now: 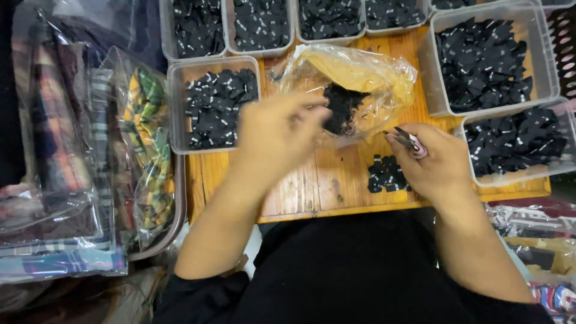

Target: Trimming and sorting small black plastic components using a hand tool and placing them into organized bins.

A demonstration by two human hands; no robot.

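Left grip: your left hand (277, 133) is blurred at the mouth of the clear plastic bag (354, 81), fingers bunched toward the black pieces inside; whether they pinch one you cannot tell.
Right grip: your right hand (441, 162) is clamped on a small pair of snips (410, 143), pink at the handle, metal tips pointing left toward the bag.
Bag: it lies crumpled on the wooden bench (312, 186), between your two hands, with a yellowish lining and a clump of black fabric pieces (343, 108) in it (just past your left fingertips).
Loose pile: a small heap of black cut pieces (387, 174) lies on the bench, just beside your right hand on its left.
Trays near: a clear tray (213, 105) of black pieces with white marks sits left of the bag; two more clear trays (486, 60) (519, 144) of the same stand right of it.
Trays far: a row of similar tubs (264, 24) runs along the back edge.
Left edge: bagged plaid fabrics (78, 156) are stacked well apart from the bench.
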